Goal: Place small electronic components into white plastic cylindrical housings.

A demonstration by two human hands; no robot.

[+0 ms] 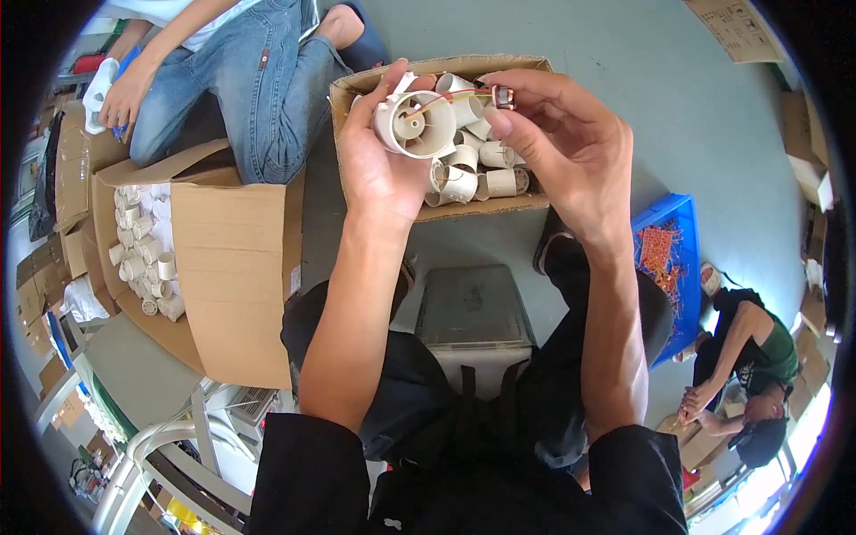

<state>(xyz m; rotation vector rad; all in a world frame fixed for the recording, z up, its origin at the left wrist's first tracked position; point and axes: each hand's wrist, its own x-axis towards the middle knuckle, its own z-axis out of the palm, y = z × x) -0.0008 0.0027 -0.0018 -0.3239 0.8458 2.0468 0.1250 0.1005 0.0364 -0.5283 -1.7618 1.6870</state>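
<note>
My left hand (379, 174) is closed around a white plastic round housing (412, 127); its open end faces up and shows a hub with thin ribs inside. Red and yellow wires (464, 92) run from the housing to a small silver-and-dark part (504, 97), whose exact kind I cannot make out. The thumb and fingers of my right hand (580, 147) pinch that part. Both hands are above an open cardboard box (495, 209) of similar white housings (459, 184).
A larger carton (232, 267) of white plastic pieces stands at left, near a seated person in jeans (259, 80). At right, a blue tray (687, 232) holds red and orange wired parts. A grey translucent bin (474, 308) sits between my legs. Another person (758, 357) sits lower right.
</note>
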